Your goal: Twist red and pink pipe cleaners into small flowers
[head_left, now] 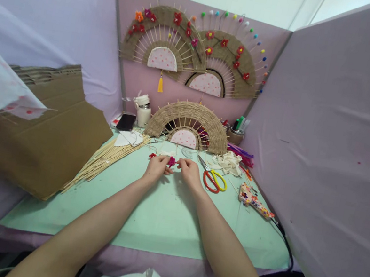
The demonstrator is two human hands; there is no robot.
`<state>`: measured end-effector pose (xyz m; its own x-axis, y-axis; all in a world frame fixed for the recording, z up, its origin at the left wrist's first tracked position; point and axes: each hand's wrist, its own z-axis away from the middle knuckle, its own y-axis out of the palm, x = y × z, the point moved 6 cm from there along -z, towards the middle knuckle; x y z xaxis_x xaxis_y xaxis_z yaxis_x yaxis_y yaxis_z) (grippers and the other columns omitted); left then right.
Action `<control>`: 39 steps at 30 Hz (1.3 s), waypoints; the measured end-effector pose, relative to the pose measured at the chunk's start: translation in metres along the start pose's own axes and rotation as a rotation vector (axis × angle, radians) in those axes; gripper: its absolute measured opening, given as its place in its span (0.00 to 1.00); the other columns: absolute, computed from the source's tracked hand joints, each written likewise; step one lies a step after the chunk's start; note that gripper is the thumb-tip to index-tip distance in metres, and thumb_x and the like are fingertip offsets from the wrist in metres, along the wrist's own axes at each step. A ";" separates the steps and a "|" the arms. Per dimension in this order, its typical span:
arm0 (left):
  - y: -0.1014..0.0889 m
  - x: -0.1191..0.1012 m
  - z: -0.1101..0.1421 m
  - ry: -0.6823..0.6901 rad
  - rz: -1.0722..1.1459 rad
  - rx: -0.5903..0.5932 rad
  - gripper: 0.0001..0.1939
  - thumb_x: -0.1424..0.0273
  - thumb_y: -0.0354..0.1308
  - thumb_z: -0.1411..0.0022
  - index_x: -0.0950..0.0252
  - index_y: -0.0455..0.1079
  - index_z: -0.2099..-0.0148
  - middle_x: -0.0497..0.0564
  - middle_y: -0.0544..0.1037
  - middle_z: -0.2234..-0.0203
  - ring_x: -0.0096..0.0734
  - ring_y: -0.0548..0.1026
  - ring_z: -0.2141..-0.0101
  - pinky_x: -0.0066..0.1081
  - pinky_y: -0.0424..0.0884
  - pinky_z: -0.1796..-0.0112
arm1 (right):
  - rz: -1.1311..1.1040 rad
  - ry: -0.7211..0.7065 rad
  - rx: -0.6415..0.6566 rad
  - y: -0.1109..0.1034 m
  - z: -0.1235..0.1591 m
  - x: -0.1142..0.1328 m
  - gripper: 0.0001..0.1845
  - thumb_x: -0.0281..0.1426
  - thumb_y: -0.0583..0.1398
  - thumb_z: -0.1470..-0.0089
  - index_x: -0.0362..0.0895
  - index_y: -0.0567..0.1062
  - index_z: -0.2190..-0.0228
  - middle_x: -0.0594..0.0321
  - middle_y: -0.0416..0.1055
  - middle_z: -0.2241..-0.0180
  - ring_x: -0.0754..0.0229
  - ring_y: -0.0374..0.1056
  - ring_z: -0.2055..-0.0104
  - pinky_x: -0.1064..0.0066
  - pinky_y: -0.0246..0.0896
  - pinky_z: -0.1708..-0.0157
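My left hand [156, 170] is closed in a pinch on a small magenta fuzzy flower [172, 160], held just above the table. Close beside it on the right, my right hand [189, 173] has its fingers pinched together at the flower's edge; what they grip is too small to make out. A small red flower [152, 155] shows just left of my left hand. Behind both hands stands a twine-wrapped fan [190, 110] with a pink-dotted half-round centre. Scissors [212, 180] with one red and one yellow handle lie right of my right hand.
Left are a bundle of thin sticks [102, 158] and a large cardboard sheet [41, 142]. A flower-patterned glue gun [255, 200] with a black cord lies right, near crumpled pale cloth strips [229, 163]. A white bottle [142, 111] and phone [126, 122] sit behind; two decorated fans [172, 19] hang above.
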<state>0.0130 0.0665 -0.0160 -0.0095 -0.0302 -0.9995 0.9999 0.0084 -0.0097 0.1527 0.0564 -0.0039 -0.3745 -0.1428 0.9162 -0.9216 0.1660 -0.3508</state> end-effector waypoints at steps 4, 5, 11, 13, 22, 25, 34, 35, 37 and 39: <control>0.001 -0.001 0.002 -0.018 0.020 0.005 0.12 0.65 0.54 0.45 0.71 0.70 0.66 0.51 0.75 0.81 0.27 0.74 0.82 0.21 0.65 0.82 | 0.058 -0.068 -0.031 0.006 0.003 0.005 0.15 0.40 0.57 0.55 0.41 0.74 0.78 0.64 0.70 0.79 0.64 0.62 0.75 0.74 0.54 0.73; 0.002 -0.001 0.002 -0.008 0.015 0.012 0.12 0.65 0.54 0.46 0.71 0.70 0.67 0.51 0.74 0.82 0.27 0.74 0.82 0.21 0.65 0.82 | 0.070 -0.079 -0.035 0.007 0.004 0.006 0.13 0.38 0.57 0.56 0.41 0.73 0.78 0.64 0.70 0.79 0.64 0.62 0.76 0.74 0.54 0.74; 0.004 -0.003 0.000 0.086 -0.074 0.041 0.07 0.70 0.57 0.47 0.70 0.71 0.68 0.47 0.73 0.85 0.26 0.71 0.84 0.23 0.65 0.82 | 0.109 -0.083 -0.027 0.008 0.005 0.005 0.12 0.36 0.56 0.55 0.41 0.73 0.79 0.64 0.70 0.80 0.65 0.61 0.76 0.74 0.53 0.73; 0.003 -0.004 -0.001 0.098 -0.115 0.045 0.06 0.72 0.56 0.47 0.70 0.72 0.69 0.47 0.72 0.86 0.26 0.71 0.84 0.23 0.65 0.82 | 0.100 -0.066 -0.015 0.007 0.004 0.003 0.13 0.36 0.56 0.55 0.41 0.73 0.80 0.65 0.69 0.81 0.65 0.60 0.77 0.74 0.52 0.74; 0.005 -0.012 0.004 0.170 -0.272 0.088 0.04 0.73 0.56 0.48 0.68 0.72 0.71 0.47 0.73 0.86 0.24 0.70 0.84 0.22 0.64 0.82 | -0.084 0.132 0.092 0.008 0.003 -0.010 0.12 0.35 0.55 0.58 0.39 0.73 0.80 0.64 0.68 0.81 0.68 0.55 0.81 0.76 0.47 0.80; 0.002 -0.006 0.002 0.060 -0.184 0.061 0.03 0.74 0.57 0.49 0.69 0.71 0.71 0.48 0.73 0.84 0.25 0.72 0.83 0.21 0.64 0.82 | -0.012 0.076 0.089 0.005 0.003 -0.004 0.15 0.38 0.55 0.55 0.39 0.73 0.80 0.62 0.71 0.79 0.67 0.59 0.79 0.75 0.51 0.78; 0.004 -0.002 0.002 0.014 -0.128 0.048 0.05 0.72 0.58 0.51 0.69 0.71 0.70 0.49 0.75 0.81 0.26 0.73 0.83 0.21 0.63 0.83 | 0.101 -0.130 -0.034 0.001 0.002 0.009 0.09 0.33 0.56 0.57 0.42 0.73 0.78 0.64 0.71 0.78 0.64 0.63 0.75 0.74 0.56 0.72; 0.004 -0.002 0.003 0.025 -0.140 0.046 0.05 0.72 0.58 0.51 0.69 0.71 0.70 0.48 0.75 0.82 0.26 0.72 0.83 0.21 0.62 0.83 | 0.109 -0.136 -0.040 0.001 0.003 0.009 0.09 0.33 0.55 0.57 0.42 0.73 0.79 0.64 0.71 0.79 0.65 0.63 0.76 0.74 0.56 0.73; 0.004 -0.003 0.003 0.054 -0.163 0.028 0.05 0.72 0.58 0.51 0.69 0.71 0.71 0.48 0.75 0.82 0.26 0.72 0.83 0.22 0.61 0.83 | 0.120 -0.153 -0.052 0.002 0.004 0.010 0.08 0.32 0.55 0.57 0.42 0.72 0.79 0.65 0.70 0.80 0.65 0.62 0.77 0.74 0.55 0.74; 0.003 -0.004 0.004 0.083 -0.180 -0.008 0.04 0.72 0.57 0.51 0.68 0.71 0.71 0.48 0.75 0.81 0.25 0.71 0.84 0.22 0.62 0.83 | 0.129 -0.172 -0.068 0.003 0.006 0.011 0.07 0.31 0.55 0.58 0.42 0.72 0.80 0.66 0.69 0.80 0.65 0.62 0.77 0.75 0.54 0.74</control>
<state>0.0162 0.0629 -0.0120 -0.1894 0.0506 -0.9806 0.9819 0.0180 -0.1887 0.1448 0.0498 0.0041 -0.5057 -0.2793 0.8163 -0.8584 0.2581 -0.4434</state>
